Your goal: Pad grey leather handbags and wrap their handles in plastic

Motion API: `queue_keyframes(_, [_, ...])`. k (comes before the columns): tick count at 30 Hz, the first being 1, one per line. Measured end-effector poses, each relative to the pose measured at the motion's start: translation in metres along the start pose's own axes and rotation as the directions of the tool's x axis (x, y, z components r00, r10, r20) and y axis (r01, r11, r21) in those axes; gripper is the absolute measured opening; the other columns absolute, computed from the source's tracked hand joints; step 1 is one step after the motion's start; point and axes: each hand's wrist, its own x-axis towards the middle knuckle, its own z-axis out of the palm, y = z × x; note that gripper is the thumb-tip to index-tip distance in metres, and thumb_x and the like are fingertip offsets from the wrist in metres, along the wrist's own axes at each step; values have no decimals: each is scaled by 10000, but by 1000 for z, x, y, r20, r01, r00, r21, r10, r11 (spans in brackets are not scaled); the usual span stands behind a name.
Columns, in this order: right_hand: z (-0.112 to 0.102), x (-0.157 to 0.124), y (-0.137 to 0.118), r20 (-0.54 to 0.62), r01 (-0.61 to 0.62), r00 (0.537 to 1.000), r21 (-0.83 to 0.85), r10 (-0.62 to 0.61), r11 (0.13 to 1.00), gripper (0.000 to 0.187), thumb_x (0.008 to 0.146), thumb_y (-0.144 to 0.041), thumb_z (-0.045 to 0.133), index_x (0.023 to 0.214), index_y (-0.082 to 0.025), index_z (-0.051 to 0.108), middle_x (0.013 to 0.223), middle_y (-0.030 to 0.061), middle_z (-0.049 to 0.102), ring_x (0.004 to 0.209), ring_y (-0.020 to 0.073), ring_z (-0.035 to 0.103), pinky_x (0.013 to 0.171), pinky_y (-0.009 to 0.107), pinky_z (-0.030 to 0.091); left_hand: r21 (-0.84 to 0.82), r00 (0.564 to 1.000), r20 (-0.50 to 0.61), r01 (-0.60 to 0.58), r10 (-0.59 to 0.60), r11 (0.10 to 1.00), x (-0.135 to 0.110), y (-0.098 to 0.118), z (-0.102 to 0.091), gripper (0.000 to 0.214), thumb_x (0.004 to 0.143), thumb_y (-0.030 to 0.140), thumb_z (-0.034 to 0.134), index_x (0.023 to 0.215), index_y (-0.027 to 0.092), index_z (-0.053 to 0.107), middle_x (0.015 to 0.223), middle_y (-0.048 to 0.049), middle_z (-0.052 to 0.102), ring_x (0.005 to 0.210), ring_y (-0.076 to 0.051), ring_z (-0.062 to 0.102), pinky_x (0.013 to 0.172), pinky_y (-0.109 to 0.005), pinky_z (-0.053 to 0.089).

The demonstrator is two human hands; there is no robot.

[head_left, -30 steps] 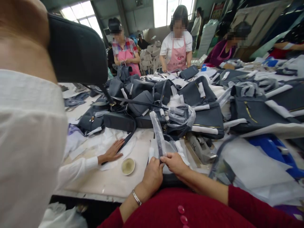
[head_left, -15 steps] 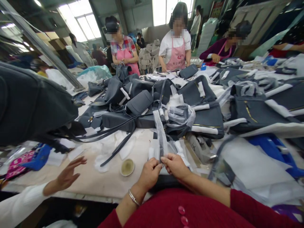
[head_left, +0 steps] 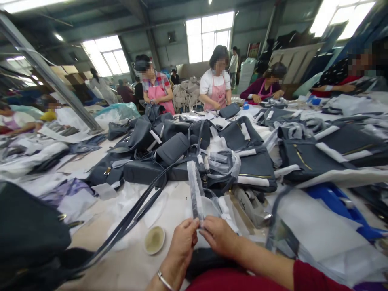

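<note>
One film-wrapped strap (head_left: 194,190) ran from the person's fingers away across the table (head_left: 103,242), its far end close to the heaped dark bags (head_left: 172,149). The left hand (head_left: 184,238) was closed on the strap's near end, thumb and fingertips pinching it; a silver bracelet (head_left: 163,280) circled that wrist. The right hand (head_left: 220,235), fingers curled, gripped the strap right beside the left, the fingertips of the two nearly meeting. Below them lay a dark item (head_left: 209,258), mostly hidden, so what it was could not be told. A small round dish (head_left: 154,240) sat to the left of the hands, near a pair of long dark straps (head_left: 136,214) that reached toward a dark bag (head_left: 28,226) at the left edge. A grey tool (head_left: 253,208) lay to the right, with a blue tray (head_left: 332,196) farther over. Across the table, a person in a striped apron (head_left: 218,95) stood with head bowed.
</note>
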Motion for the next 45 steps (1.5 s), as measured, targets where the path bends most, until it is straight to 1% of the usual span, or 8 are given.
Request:
queue_keyframes(5, [-16,20,-6,374,-637,748,638,549,432,379,801,-532,566,678,-200,431,532,-80,348,424,54,227,421,214,167,538,914,69,-371,400,757,-9,4,-5,352,770,410,670,555,165,537,609,12,461,602,-112,449,590,-231,355])
queue_keyframes(9, [-10,26,-10,474,-682,628,717,617,144,323,675,-387,672,674,-219,397,472,-114,304,399,47,166,407,215,92,566,880,150,-450,450,691,-9,-2,-4,370,774,428,660,530,173,548,629,-9,490,643,-138,483,626,-244,384])
queue_keyframes(17, [6,5,-6,-93,-98,990,66,104,993,174,752,-171,567,596,-170,491,609,-10,480,605,117,428,576,257,319,-167,975,179,164,-134,972,-4,7,-8,441,645,479,816,694,148,529,548,81,331,470,-41,268,453,-181,233])
queue_keyframes(22, [6,-3,-1,-33,194,979,-188,-203,963,129,849,-150,469,758,-167,559,757,54,570,685,155,489,620,282,380,-317,971,161,218,-174,923,0,4,-4,493,546,400,892,689,162,485,549,103,285,465,-29,237,440,-164,202])
queue_keyframes(26, [-4,5,-8,55,-208,978,249,201,946,296,845,-367,564,633,-172,493,613,-8,478,588,116,435,540,242,359,29,996,80,29,-32,999,-2,1,-8,474,604,532,817,681,154,540,552,78,337,482,-51,258,453,-193,218])
queue_keyframes(32, [-7,26,-19,413,-706,576,686,706,175,303,686,-362,693,670,-210,430,460,-106,342,380,46,201,382,199,107,583,926,110,-355,362,731,-3,-8,-9,426,737,546,674,556,175,571,640,4,481,655,-147,481,624,-245,393])
queue_keyframes(40, [7,11,-7,0,-440,889,279,459,853,301,739,-241,636,515,-164,452,520,-52,361,554,87,364,529,233,268,245,983,177,-91,48,965,-6,-3,-16,500,740,644,636,631,174,505,541,59,343,501,-83,310,488,-223,270])
queue_keyframes(45, [14,-4,-3,-11,-67,998,-124,66,990,145,862,-219,531,753,-150,598,738,52,583,691,155,503,655,279,387,-92,980,177,104,-86,990,-2,0,-12,475,658,526,776,685,174,459,537,94,314,460,-42,244,466,-204,184])
